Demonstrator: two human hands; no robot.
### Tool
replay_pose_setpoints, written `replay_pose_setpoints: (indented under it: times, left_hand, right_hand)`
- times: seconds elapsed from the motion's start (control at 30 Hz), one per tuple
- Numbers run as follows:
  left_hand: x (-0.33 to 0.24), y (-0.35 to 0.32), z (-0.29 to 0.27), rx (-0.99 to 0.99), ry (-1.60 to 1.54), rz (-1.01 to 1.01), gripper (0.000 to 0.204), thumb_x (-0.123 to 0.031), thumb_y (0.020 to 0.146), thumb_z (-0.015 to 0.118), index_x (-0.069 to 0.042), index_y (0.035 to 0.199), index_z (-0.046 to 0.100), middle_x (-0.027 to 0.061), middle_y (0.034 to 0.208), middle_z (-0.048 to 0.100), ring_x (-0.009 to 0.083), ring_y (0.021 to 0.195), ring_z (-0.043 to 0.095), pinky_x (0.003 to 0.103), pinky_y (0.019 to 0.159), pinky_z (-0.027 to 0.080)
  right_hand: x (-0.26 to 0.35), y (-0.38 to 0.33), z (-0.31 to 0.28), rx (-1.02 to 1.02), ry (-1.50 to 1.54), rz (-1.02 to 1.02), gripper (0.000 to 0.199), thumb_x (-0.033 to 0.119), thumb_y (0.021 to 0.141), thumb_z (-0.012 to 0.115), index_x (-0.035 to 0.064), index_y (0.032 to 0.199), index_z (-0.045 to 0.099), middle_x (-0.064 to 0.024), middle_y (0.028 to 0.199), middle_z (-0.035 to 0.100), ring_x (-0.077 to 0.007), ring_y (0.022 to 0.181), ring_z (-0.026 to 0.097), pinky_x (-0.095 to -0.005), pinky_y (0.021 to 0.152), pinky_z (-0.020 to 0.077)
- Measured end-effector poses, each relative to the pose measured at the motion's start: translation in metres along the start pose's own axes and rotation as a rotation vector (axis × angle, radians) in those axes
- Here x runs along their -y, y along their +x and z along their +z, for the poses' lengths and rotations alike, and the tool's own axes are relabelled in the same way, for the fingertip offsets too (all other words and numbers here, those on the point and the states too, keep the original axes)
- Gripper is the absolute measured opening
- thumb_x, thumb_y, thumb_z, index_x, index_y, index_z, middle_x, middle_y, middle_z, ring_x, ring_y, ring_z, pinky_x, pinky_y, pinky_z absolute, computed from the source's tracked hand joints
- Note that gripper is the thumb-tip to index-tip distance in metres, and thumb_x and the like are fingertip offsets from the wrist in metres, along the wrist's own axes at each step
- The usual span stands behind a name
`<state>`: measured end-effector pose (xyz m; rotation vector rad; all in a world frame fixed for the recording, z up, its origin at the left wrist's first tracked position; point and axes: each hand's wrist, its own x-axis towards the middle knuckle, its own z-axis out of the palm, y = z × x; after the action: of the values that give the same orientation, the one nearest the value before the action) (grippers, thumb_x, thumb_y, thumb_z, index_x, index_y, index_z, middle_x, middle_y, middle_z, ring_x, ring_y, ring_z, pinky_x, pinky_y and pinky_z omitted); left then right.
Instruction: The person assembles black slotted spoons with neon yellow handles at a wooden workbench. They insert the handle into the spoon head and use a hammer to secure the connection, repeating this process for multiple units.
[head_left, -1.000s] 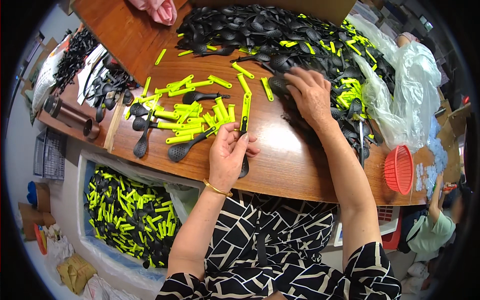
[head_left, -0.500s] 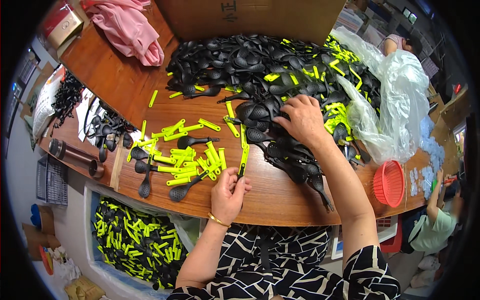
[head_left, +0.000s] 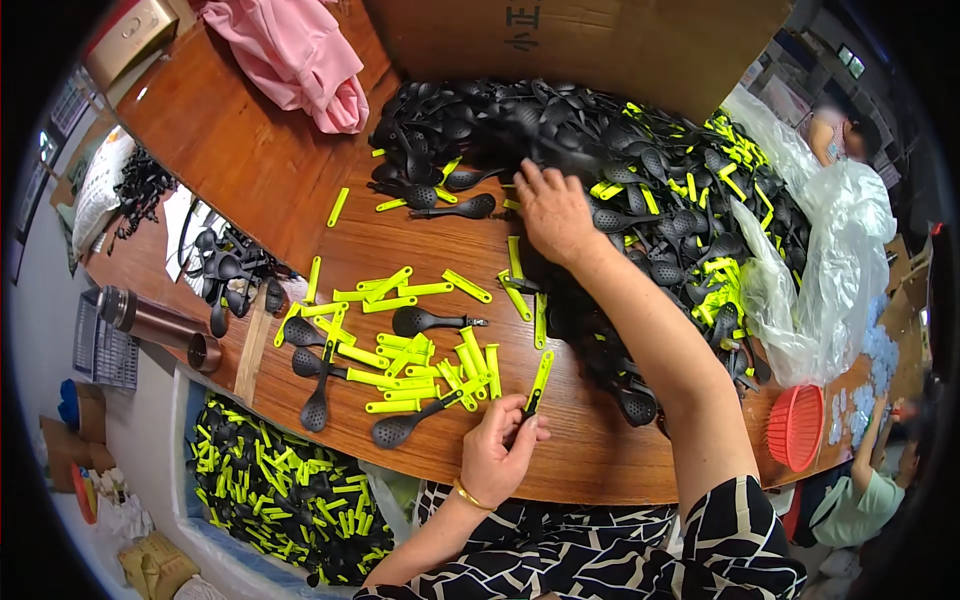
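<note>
Wooden table (head_left: 280,190) bears a black spoon heap (head_left: 620,180); right hand (head_left: 553,212) spread on it, left hand (head_left: 500,450) pinching a yellow handle (head_left: 540,380) nearer the table's edge.

Wooden table (head_left: 300,190) under black spoons (head_left: 560,130), yellow handles (head_left: 410,350)

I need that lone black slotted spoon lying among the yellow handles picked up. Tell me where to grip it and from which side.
Grip the black slotted spoon by its thin bare stem, just right of the oval head, coming straight down from above. It lies flat on the wooden table, stem pointing right, and the stem looks easier to pinch than the broad head. Yellow handles crowd its lower side.
</note>
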<state>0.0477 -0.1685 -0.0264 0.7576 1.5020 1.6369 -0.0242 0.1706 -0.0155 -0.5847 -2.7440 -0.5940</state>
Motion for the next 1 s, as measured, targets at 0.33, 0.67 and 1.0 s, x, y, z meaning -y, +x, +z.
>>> replay_pose_setpoints:
  times: [0.33,0.67,1.0]
  left_hand:
    - [-0.007,-0.001,-0.005,0.036,-0.001,-0.031,0.026,0.002,0.106,0.058,0.006,0.130,0.050,0.0180,0.105,0.075,0.0199,0.091,0.077,0.031,0.081,0.063]
    - [0.001,0.000,-0.002,-0.023,-0.098,-0.023,0.024,-0.002,0.107,0.058,0.004,0.129,0.050,0.0151,0.103,0.074,0.0176,0.087,0.075,0.028,0.076,0.061]
    - [0.011,0.008,-0.001,-0.047,-0.105,0.044,0.026,-0.004,0.108,0.058,0.003,0.131,0.048,0.0141,0.103,0.072,0.0176,0.084,0.075,0.027,0.072,0.059]
  right_hand:
    - [-0.080,0.066,0.028,0.143,0.395,0.149,0.065,0.005,0.092,0.056,0.0129,0.156,0.050,-0.0117,0.171,0.035,-0.0424,0.127,0.064,-0.0517,0.102,0.0550]
    - [-0.060,0.014,0.012,0.077,0.536,-0.118,0.051,0.009,0.091,0.059,0.0130,0.142,0.061,-0.0083,0.163,0.045,-0.0375,0.115,0.070,-0.0499,0.097,0.0571]
    - [-0.062,-0.093,-0.064,0.119,0.725,-0.203,0.050,0.000,0.087,0.059,0.0053,0.136,0.066,-0.0135,0.154,0.056,-0.0383,0.127,0.064,-0.0471,0.109,0.0523]
